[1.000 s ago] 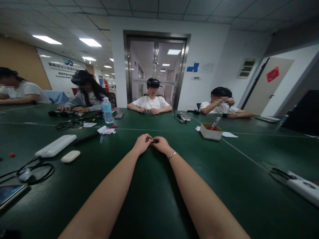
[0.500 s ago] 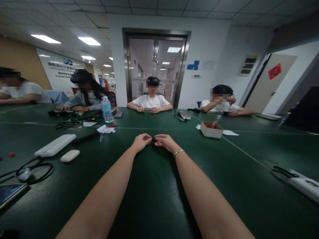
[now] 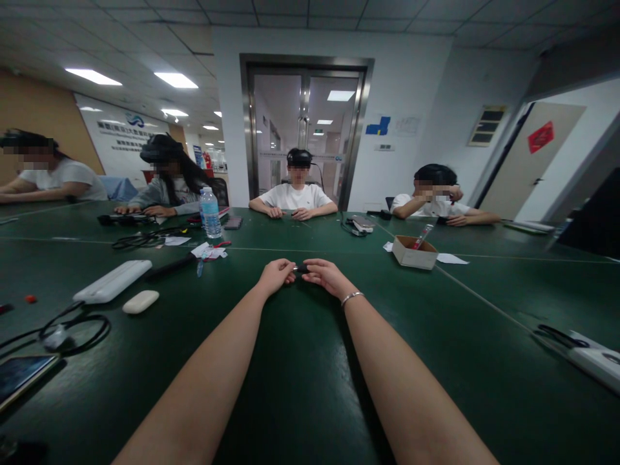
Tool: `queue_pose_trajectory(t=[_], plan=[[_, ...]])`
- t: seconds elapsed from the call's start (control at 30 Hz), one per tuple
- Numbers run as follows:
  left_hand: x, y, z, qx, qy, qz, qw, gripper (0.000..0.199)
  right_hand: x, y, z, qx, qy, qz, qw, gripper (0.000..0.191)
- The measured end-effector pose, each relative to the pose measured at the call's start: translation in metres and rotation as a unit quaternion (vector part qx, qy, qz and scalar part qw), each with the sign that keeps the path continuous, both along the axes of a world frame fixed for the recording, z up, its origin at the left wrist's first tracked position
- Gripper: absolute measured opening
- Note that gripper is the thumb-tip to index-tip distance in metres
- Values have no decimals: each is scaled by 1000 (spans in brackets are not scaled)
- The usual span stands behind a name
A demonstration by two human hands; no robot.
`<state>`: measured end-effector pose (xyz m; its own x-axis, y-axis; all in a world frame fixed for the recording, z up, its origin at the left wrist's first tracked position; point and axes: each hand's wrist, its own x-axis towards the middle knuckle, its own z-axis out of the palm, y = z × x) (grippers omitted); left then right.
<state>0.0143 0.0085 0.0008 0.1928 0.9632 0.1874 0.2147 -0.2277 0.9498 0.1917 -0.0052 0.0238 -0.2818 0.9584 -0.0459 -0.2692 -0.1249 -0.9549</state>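
Between my two hands, just above or on the green table, is a small black object with a light, metallic-looking end on its left. It is too small to name. My left hand pinches that light end with thumb and fingertips. The fingers of my right hand, below a silver bracelet on the wrist, close around the black end. Fingers cover part of the object on both sides.
On my left lie a white power bank, a white rounded case, cables and a phone. A bottle and an open box stand further off. A power strip lies right. Several people sit across.
More of the small black object shows between my fingers, and its light end is now visible at my left fingertips. The whole view has shifted slightly; both hands stay almost in place.
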Motion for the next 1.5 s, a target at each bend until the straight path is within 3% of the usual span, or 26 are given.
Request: queue_pose_trajectory(t=[0.93, 1.5], plan=[[1, 3, -3, -7, 2, 3, 1000, 31, 4, 3, -6, 15, 28, 28, 999, 28], [3, -5, 8, -42, 1, 7, 999, 28, 6, 5, -6, 18, 8, 44, 999, 26]])
